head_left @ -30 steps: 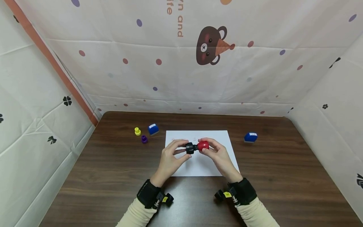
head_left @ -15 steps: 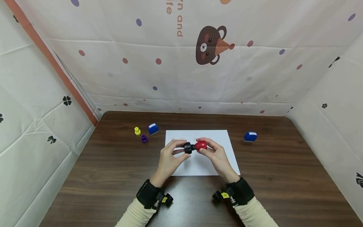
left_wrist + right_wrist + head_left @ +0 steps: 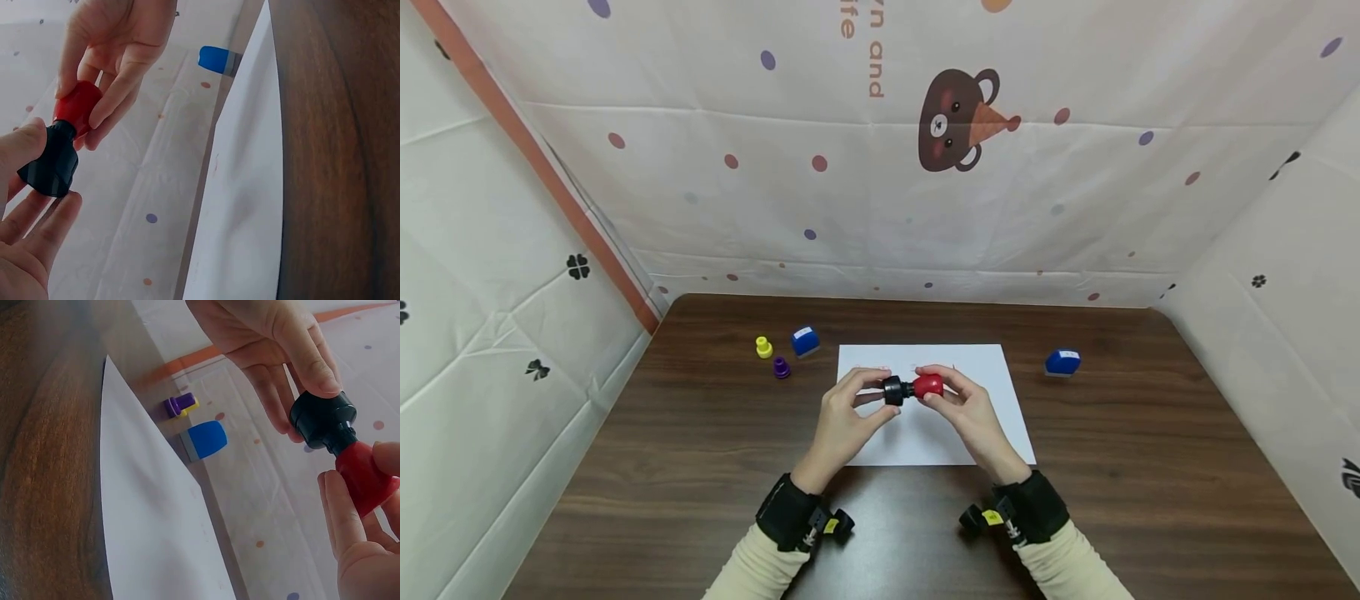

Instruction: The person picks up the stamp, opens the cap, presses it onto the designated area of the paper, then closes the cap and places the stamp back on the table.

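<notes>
Above a white sheet of paper (image 3: 940, 437), both hands hold one stamp, lying roughly level in the head view. Its black round base (image 3: 892, 391) is gripped between the thumb and fingers of my left hand (image 3: 842, 417). The rounded red handle (image 3: 928, 386) is pinched by my right hand (image 3: 972, 417). A narrow black neck (image 3: 340, 437) joins the two parts in the right wrist view. From the left wrist, the black base (image 3: 53, 162) tilts toward the lower left and the red handle (image 3: 78, 106) is above it. The stamp's end face is hidden.
Left of the paper stand a blue block-shaped stamp (image 3: 806, 342), a small yellow piece (image 3: 763, 347) and a small purple piece (image 3: 781, 367). Another blue one (image 3: 1063, 362) is at the right. Faint reddish marks show near the paper's far edge. Patterned cloth (image 3: 880, 200) hangs behind the table (image 3: 662, 467).
Both hands and the stamp have shifted slightly left, the right hand a little more. Each hand keeps its hold. The pieces on the table have stayed put.
</notes>
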The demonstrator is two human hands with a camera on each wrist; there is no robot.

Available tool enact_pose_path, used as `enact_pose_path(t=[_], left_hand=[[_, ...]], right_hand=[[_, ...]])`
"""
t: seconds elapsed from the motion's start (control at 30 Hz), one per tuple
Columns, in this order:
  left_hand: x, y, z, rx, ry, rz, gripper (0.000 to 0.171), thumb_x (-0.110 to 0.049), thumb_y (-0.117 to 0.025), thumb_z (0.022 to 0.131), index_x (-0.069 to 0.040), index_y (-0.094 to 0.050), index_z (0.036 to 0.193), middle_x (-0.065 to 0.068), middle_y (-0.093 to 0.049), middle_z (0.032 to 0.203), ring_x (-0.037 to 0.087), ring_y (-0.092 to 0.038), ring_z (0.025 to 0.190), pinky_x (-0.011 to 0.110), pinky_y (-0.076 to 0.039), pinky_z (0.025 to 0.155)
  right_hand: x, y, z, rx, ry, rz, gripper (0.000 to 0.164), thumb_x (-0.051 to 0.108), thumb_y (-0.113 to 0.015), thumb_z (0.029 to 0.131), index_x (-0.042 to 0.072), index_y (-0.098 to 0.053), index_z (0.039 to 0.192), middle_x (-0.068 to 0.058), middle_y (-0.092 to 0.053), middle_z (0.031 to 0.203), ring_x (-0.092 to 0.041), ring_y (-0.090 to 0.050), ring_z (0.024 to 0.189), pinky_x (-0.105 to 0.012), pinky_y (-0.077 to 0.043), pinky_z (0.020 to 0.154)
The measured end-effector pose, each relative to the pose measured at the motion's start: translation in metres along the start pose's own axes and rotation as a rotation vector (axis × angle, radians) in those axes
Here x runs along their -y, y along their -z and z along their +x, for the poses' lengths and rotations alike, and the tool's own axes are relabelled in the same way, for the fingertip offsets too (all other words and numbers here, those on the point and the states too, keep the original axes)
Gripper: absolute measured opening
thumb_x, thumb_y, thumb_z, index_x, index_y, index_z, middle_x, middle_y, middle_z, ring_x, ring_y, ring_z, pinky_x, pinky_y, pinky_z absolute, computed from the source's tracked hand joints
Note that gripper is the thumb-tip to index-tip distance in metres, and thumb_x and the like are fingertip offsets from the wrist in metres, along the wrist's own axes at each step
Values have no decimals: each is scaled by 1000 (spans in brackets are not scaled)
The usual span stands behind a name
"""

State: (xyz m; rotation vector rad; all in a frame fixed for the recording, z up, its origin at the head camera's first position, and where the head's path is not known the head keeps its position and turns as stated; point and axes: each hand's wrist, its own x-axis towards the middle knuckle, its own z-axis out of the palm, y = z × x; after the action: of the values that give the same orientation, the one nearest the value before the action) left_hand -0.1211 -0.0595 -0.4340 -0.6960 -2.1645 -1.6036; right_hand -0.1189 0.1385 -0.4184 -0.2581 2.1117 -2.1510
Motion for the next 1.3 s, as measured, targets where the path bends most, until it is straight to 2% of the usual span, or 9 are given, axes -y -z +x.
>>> enact_pose_path(t=[0.13, 0.27, 0.53, 0.67, 0.77, 0.83, 0.9, 1.1, 1.3], left_hand=[[0, 3, 1, 20, -14, 63, 44, -9, -78, 71, -10, -61, 112, 2, -62, 109, 17, -63, 96, 29, -55, 77], [1, 5, 2, 48, -35, 132, 46, -11, -80, 70, -9, -61, 112, 1, -62, 109, 16, -61, 100, 36, -55, 79], [-5, 5, 4, 77, -98, 262, 45, -17, -80, 71, -9, -61, 111, 1, -62, 108, 13, -58, 100, 29, -52, 86], [-10, 0, 4, 83, -101, 364, 45, -21, -81, 71, -11, -62, 110, 1, -62, 108, 14, -57, 101, 35, -46, 97], [-12, -3, 4, 87, -101, 427, 47, -24, -81, 70, -11, -62, 111, 2, -63, 106, 15, -58, 99, 42, -41, 101], [-13, -5, 4, 86, -111, 445, 48, -25, -81, 69, -10, -62, 110, 2, -63, 104, 16, -59, 96, 47, -41, 100], [-13, -7, 4, 83, -118, 453, 47, -26, -81, 70, -10, -62, 110, 2, -63, 103, 16, -59, 93, 45, -45, 95], [-14, -9, 5, 89, -118, 448, 48, -25, -79, 72, -10, -60, 112, 1, -62, 100, 15, -60, 85, 25, -53, 74], [-13, -9, 5, 106, -86, 415, 47, -20, -79, 72, -8, -59, 113, 3, -60, 101, 12, -61, 78, 20, -53, 65]], right_hand=[[2, 0, 1, -2, -7, -30, 42, 19, -68, 83, 9, -56, 122, -11, -53, 127, -21, -58, 112, -29, -50, 89], [6, 1, 0, -6, -14, -106, 41, 20, -69, 83, 12, -57, 121, -10, -55, 125, -24, -58, 111, -29, -51, 88], [22, -6, -5, -16, 96, -421, 38, 8, -67, 84, 6, -57, 121, -16, -56, 120, -27, -58, 96, -24, -53, 77], [15, -9, -1, -37, 154, -535, 43, 7, -70, 81, 10, -57, 122, -14, -59, 115, -22, -58, 90, -20, -52, 73], [10, -11, 1, -46, 171, -561, 49, 9, -72, 79, 14, -55, 124, -11, -60, 109, -17, -58, 82, -20, -52, 70], [9, -13, 2, -47, 182, -570, 51, 9, -73, 78, 16, -54, 125, -9, -60, 105, -16, -58, 79, -20, -53, 69], [9, -15, 3, -46, 197, -574, 52, 9, -74, 77, 17, -54, 124, -8, -61, 104, -16, -59, 80, -22, -54, 69], [10, -21, 3, -27, 252, -602, 53, 8, -75, 75, 13, -54, 123, -6, -61, 105, -16, -60, 83, -26, -56, 71], [10, -24, 3, -16, 291, -620, 53, 8, -76, 74, 11, -54, 123, -6, -60, 111, -14, -60, 87, -26, -56, 72]])
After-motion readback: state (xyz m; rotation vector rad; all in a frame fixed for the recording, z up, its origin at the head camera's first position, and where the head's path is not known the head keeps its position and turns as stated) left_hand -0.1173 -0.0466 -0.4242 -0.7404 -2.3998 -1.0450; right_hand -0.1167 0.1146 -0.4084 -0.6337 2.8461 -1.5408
